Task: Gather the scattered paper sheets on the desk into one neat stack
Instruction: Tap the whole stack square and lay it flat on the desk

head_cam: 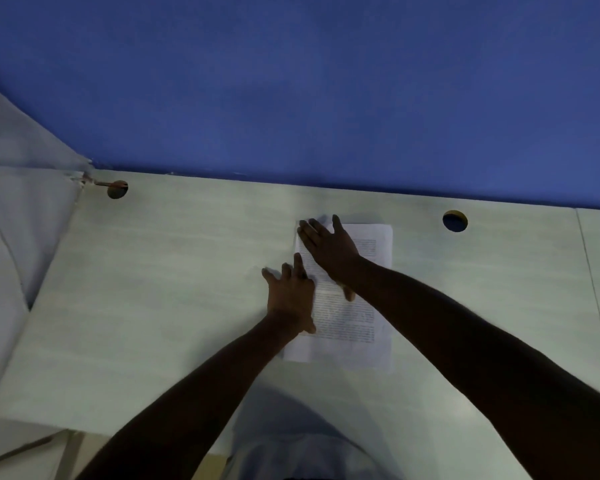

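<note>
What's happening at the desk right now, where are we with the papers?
A person has both hands flat on the printed paper sheets on the pale desk. The right hand presses near the pile's far left corner; the left hand rests along its left edge. The sheets overlap, edges not quite squared.

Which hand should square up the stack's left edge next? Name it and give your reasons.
Left. The left hand already lies flat along the paper stack's left edge, fingers straight, so it could probably nudge that edge. The right hand reaches across to the far left corner.
</note>
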### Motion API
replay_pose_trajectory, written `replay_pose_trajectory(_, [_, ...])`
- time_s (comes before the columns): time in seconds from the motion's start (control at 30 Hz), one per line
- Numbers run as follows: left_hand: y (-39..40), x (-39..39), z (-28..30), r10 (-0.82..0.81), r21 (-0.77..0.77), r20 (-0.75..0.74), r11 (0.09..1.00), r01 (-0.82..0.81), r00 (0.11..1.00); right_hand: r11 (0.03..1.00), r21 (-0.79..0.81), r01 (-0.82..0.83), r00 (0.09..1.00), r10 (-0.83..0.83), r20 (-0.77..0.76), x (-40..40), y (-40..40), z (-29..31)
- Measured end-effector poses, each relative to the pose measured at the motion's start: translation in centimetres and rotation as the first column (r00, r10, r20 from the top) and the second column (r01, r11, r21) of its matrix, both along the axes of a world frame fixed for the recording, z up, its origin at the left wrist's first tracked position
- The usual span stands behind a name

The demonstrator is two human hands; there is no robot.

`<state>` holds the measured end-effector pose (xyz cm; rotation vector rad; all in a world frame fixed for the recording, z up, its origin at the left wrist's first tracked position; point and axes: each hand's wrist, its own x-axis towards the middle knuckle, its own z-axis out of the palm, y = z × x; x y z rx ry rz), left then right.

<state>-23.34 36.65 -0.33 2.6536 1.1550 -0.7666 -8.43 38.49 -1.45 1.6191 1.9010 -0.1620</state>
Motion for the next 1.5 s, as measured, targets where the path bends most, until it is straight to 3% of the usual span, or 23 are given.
replay_pose_trajectory(0.17, [-0.3, 0.8, 1.0, -0.082, 0.069, -0.093, 0.994, 0.089, 0.992, 0.995, 0.071, 0.069, 0.997, -0.067, -0.036, -0.4, -0.5, 0.3])
replay_pose_trajectory(0.27, [0.1, 1.7, 1.5, -0.173, 0.073, -0.111, 0.981, 0.181, 0.979, 0.961, 0.145, 0.235, 0.969, -0.220, -0.114, -0.5, -3.0, 1.1])
replay_pose_trajectory(0.37, [0.9, 2.0, 1.4, -0.159, -0.064, -0.052, 0.986, 0.156, 0.986, 0.871, 0.178, 0.458, 0.876, -0.409, -0.254, -0.6, -6.8, 1.3])
replay_pose_trajectory(0.57, [1.6, 2.0, 2.0, -0.131, -0.189, -0.014, 0.974, 0.126, 0.991, 0.707, -0.006, 0.707, 0.645, -0.648, -0.404, 1.4, -9.5, 0.3])
replay_pose_trajectory(0.73, [1.0, 2.1, 1.7, -0.106, -0.158, 0.014, 0.982, 0.107, 0.994, 0.680, -0.066, 0.730, 0.625, -0.703, -0.338, 2.7, -7.6, 0.5])
replay_pose_trajectory(0.87, [1.1, 2.3, 1.2, -0.111, -0.150, 0.012, 0.982, 0.112, 0.994, 0.717, -0.058, 0.694, 0.691, -0.687, -0.226, 4.5, -6.4, 0.2])
replay_pose_trajectory(0.97, [1.0, 2.4, 0.4, -0.074, -0.150, 0.023, 0.986, 0.076, 0.997, 0.702, -0.076, 0.708, 0.674, -0.704, -0.225, 5.5, -6.2, 0.1])
replay_pose_trajectory(1.07, [1.0, 2.2, 0.2, -0.061, -0.158, 0.029, 0.985, 0.065, 0.998, 0.686, 0.035, 0.726, 0.662, -0.685, -0.303, 4.2, -7.9, 0.7])
replay_pose_trajectory(1.17, [0.9, 2.1, 0.4, -0.104, -0.133, 0.020, 0.986, 0.105, 0.994, 0.681, 0.220, 0.698, 0.684, -0.546, -0.484, 0.6, -12.2, 0.3])
replay_pose_trajectory(1.27, [0.9, 2.0, 0.6, -0.101, -0.128, 0.023, 0.986, 0.103, 0.995, 0.624, 0.320, 0.713, 0.644, -0.402, -0.651, -3.5, -16.8, -2.1])
replay_pose_trajectory(1.5, [1.0, 2.2, 0.6, -0.107, -0.138, -0.001, 0.985, 0.106, 0.994, 0.652, 0.400, 0.645, 0.721, -0.343, -0.603, -5.5, -21.1, -5.7])
